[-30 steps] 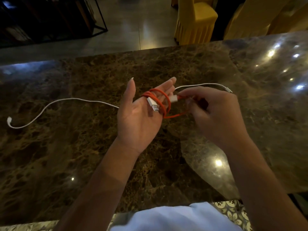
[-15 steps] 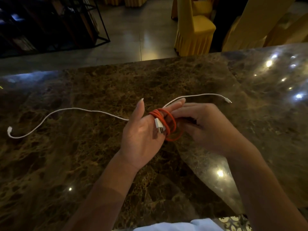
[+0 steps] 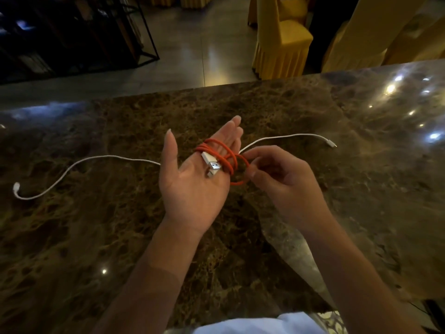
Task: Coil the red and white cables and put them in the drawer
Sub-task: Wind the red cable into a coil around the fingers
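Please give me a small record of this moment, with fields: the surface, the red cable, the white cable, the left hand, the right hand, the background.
surface: dark marble table
red cable: wound in loops round the left fingers, its USB plug lying on the palm
white cable: uncoiled on the table, passing behind the hands
left hand: palm up, fingers straight
right hand: pinching the red loop
background: yellow-covered chairs
drawer: not seen

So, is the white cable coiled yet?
No, the white cable lies stretched out across the table; only the red cable is wound, round the left hand.
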